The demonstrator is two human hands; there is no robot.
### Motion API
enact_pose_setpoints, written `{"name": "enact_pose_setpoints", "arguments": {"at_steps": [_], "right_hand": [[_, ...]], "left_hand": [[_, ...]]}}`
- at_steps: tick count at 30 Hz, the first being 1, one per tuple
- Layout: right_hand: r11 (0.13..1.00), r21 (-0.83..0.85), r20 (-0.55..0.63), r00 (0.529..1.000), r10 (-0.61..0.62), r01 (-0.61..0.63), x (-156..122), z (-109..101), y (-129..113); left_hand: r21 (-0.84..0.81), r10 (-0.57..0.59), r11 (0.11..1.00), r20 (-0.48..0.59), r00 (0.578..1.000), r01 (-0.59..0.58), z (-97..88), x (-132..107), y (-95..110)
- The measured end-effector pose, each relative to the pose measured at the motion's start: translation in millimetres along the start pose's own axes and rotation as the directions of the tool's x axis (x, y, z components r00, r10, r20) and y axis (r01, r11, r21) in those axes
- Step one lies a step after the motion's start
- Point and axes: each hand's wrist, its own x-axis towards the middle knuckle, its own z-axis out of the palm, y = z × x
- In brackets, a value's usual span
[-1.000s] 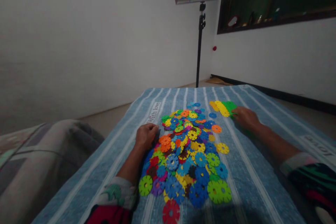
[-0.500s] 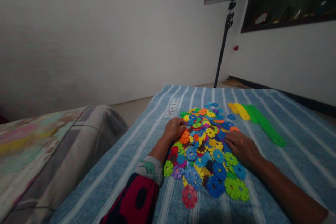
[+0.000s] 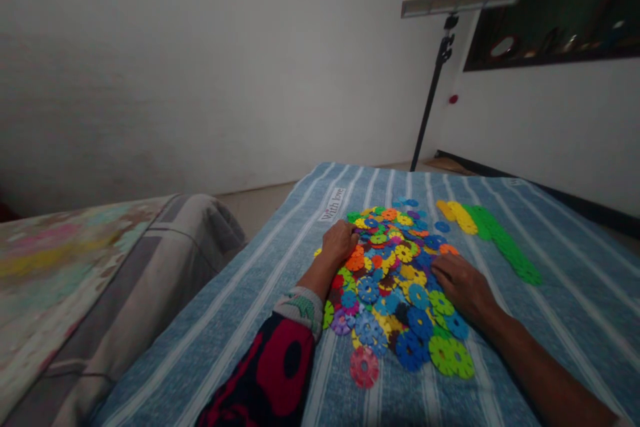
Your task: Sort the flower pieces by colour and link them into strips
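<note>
A heap of flower-shaped plastic discs [image 3: 395,280] in many colours lies on the striped blue cloth. At the heap's upper left edge is my left hand [image 3: 340,241], its fingers curled down against the discs. My right hand [image 3: 459,280] rests at the right edge, fingers bent together beside blue and purple discs. Whatever either hand may pinch is hidden under the fingers. An orange disc [image 3: 449,249] shows just beyond my right hand. Near me, a red disc [image 3: 365,367] lies apart, and light green discs [image 3: 451,356] overlap at the lower right.
Overlapping rows of green discs [image 3: 505,247] and yellow discs [image 3: 463,217] lie to the right of the heap on the cloth [image 3: 240,320]. A covered piece of furniture [image 3: 200,240] stands at left. Behind the table are a black stand [image 3: 427,113] and a white wall [image 3: 225,67].
The camera view has shifted slightly. My left hand has moved a little right against the heap, and a yellow disc now shows left of its wrist. My right hand has barely moved.
</note>
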Motion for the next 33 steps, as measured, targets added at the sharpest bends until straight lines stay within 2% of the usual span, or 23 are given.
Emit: {"name": "enact_pose_setpoints", "arguments": {"at_steps": [8,16,26,33], "right_hand": [[1.000,0.021,-0.011,1.000,-0.001,0.001,-3.7,0.2,2.5],[0.999,0.032,0.010,1.000,-0.002,0.001,-4.5,-0.2,3.5],[0.999,0.052,0.008,1.000,-0.011,0.010,-4.4,1.4,6.9],[0.998,0.063,0.020,1.000,-0.012,0.011,-4.4,0.0,5.9]], "left_hand": [[-0.083,-0.082,0.993,-0.036,0.996,0.078,-3.0,5.9,-10.5],[-0.047,-0.237,0.971,-0.092,0.967,0.233,-3.8,3.9,-7.2],[-0.116,-0.238,0.966,-0.070,0.969,0.229,-8.9,2.7,-9.0],[-0.246,-0.228,0.947,-0.069,0.971,0.205,0.4,10.7,-21.1]]}}
